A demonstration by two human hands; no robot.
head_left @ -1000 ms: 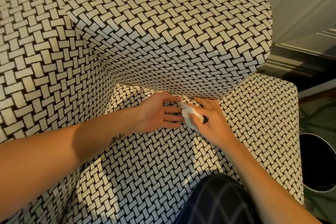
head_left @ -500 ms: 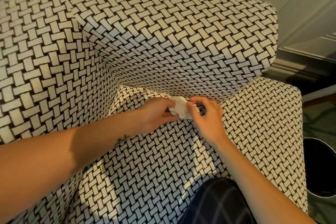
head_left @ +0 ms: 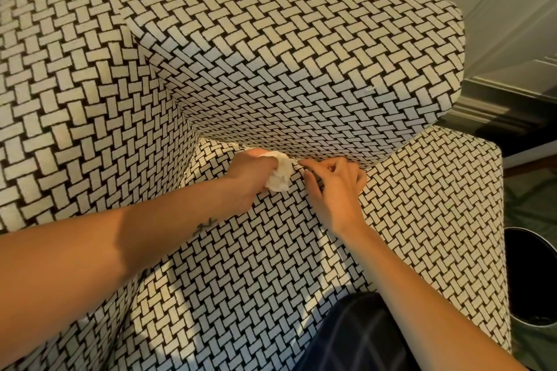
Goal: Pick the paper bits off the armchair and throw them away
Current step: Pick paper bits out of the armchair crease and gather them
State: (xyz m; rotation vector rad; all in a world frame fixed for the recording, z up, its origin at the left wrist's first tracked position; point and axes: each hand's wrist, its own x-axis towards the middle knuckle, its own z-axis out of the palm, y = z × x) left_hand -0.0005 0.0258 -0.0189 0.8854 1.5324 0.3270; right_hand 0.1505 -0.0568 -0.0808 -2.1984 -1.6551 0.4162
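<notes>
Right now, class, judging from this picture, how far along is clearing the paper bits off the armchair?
Done: the left hand grips a gathered paper wad. In hand: the right hand pinches at the seat crease of the armchair; whether it holds a bit is unclear. Left: the wad must go into the bin beside the chair.
</notes>
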